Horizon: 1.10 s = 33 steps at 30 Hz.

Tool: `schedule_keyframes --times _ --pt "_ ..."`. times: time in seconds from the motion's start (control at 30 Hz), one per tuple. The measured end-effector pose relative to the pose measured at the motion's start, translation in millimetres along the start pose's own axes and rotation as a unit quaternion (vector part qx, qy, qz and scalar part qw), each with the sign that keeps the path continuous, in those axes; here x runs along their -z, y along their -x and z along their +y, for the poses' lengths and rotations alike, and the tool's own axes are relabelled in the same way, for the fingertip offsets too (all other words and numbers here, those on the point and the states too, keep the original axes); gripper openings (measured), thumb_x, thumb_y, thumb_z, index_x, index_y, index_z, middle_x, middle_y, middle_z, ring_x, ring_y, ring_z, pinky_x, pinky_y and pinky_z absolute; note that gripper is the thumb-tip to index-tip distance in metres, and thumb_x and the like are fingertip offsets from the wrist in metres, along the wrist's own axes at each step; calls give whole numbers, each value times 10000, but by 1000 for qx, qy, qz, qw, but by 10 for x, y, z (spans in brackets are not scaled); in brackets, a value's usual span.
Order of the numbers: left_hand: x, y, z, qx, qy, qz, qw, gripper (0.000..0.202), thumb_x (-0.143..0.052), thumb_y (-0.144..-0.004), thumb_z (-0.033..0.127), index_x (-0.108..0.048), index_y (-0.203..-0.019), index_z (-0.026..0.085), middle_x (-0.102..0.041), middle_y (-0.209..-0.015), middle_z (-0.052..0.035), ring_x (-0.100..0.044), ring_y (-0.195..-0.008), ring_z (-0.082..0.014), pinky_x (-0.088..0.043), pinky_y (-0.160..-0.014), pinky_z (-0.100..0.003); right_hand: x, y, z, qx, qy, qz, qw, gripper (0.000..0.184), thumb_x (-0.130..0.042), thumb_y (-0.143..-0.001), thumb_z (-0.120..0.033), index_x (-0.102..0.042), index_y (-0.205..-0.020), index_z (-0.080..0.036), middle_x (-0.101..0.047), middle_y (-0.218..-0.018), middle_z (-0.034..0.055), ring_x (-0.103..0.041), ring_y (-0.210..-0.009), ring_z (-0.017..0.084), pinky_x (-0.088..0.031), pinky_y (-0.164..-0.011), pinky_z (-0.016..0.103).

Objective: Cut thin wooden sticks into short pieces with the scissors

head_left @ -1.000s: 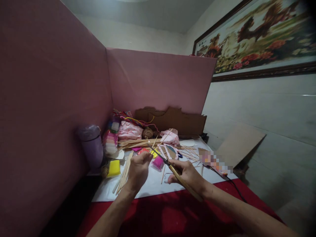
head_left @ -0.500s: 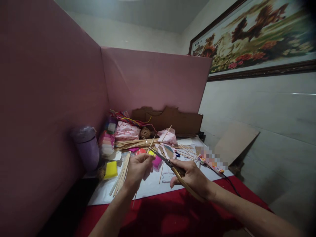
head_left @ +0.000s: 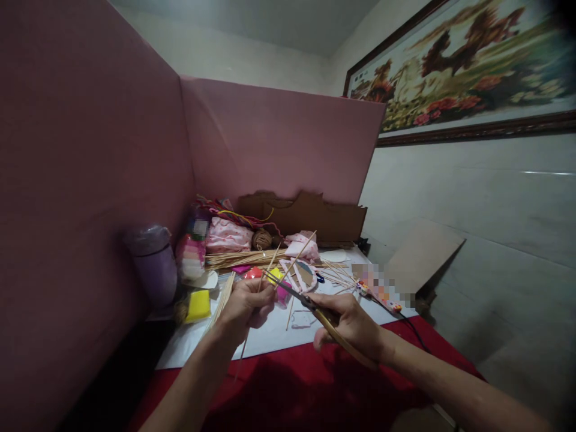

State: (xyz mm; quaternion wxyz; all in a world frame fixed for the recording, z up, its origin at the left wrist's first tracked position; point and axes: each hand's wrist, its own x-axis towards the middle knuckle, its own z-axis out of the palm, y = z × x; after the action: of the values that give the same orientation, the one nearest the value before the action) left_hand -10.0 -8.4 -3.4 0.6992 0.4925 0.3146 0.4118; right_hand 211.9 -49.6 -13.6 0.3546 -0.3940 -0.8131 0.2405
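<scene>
My left hand (head_left: pixel 245 306) is closed around thin wooden sticks (head_left: pixel 291 261), which slant up to the right from the fist and also poke out below the wrist. My right hand (head_left: pixel 353 327) grips a pair of scissors (head_left: pixel 310 306) with long tan handles. The dark blades point up-left, and their tips reach the sticks just right of my left fingers. Both hands hover over a white sheet (head_left: pixel 274 336) on a red cloth (head_left: pixel 315 390).
A pink partition (head_left: pixel 279 138) walls the left and back. Behind the hands lie a bundle of sticks (head_left: pixel 238 259), a twine ball (head_left: pixel 261 239), pink fabric (head_left: pixel 230 234), brown cardboard (head_left: pixel 310 216), a purple cup (head_left: pixel 153 264), a yellow block (head_left: pixel 198 305) and coloured bits. A cardboard panel (head_left: pixel 423 255) leans right.
My left hand turned and now shows sticks slanting up from it. The scissors dropped slightly and their blades came against the sticks. The view shifted a little left.
</scene>
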Motion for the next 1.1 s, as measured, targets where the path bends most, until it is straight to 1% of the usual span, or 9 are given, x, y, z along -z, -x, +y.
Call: schedule_keyframes --times 0.13,0.33,0.43,0.53,0.6,0.67,0.8,0.97,1.1 --pt "34 26 -2 97 77 -95 988 295 -729 -568 265 -455 -560 157 -370 -352 77 -199 -284 -2 -133 -302 -140 -15 30 1 33 -6 7 999 661 -798 -551 -435 -621 -1118 -143 -339 -603 -62 -280 -561 89 -298 -497 199" --pt "4 65 -43 126 106 -178 970 237 -693 -533 186 -459 -519 149 -311 -316 83 -194 -258 -3 -154 -283 -142 -35 50 19 68 -28 14 997 730 -805 -488 -498 -627 -1105 -153 -436 -641 -45 -322 -571 94 -335 -520 207" --pt "-13 29 -50 78 112 -127 982 272 -718 -581 253 -465 -579 152 -339 -346 89 -192 -273 2 -142 -290 -131 -31 18 41 33 -50 0 998 661 -792 -509 -510 -639 -1043 -152 -415 -601 -58 -316 -543 86 -308 -490 201" --pt "18 -59 -49 7 109 7 994 322 -724 -619 333 -457 -636 155 -391 -388 87 -203 -281 8 -106 -298 -119 -36 -78 137 -41 -12 24 999 555 -754 -577 -511 -634 -988 -159 -417 -561 -69 -345 -510 82 -295 -478 199" --pt "50 -113 -47 -35 102 77 991 338 -726 -615 354 -457 -655 154 -413 -404 86 -215 -272 8 -95 -297 -121 -56 -182 251 -116 73 76 988 475 -697 -643 -523 -634 -952 -168 -518 -617 -37 -447 -556 109 -334 -521 214" --pt "67 -139 -46 -53 99 99 989 342 -729 -608 359 -467 -674 150 -430 -417 85 -221 -269 9 -94 -299 -122 -92 -307 386 -207 189 114 953 414 -641 -703 -495 -628 -956 -167 -623 -757 30 -553 -672 167 -370 -583 246" --pt "29 -120 -39 -34 90 71 993 342 -736 -598 358 -492 -706 143 -447 -428 80 -221 -281 12 -86 -308 -124 -188 -533 598 -297 356 59 884 366 -549 -764 -303 -582 -1089 -139 -660 -929 126 -613 -816 244 -391 -650 290" --pt "-48 -84 -40 -76 30 103 991 310 -682 -655 408 -510 -696 154 -374 -396 101 -197 -291 -1 -82 -313 -142 -184 -604 466 -191 467 55 862 230 -514 -791 -194 -659 -966 -159 -629 -935 148 -585 -855 248 -396 -717 323" --pt "-100 -46 -72 -139 -101 134 976 304 -631 -712 421 -511 -639 151 -405 -424 72 -276 -352 -25 -161 -351 -163 -55 -508 64 50 446 223 865 189 -482 -863 -240 -660 -880 -177 -609 -869 94 -551 -844 201 -403 -763 325"
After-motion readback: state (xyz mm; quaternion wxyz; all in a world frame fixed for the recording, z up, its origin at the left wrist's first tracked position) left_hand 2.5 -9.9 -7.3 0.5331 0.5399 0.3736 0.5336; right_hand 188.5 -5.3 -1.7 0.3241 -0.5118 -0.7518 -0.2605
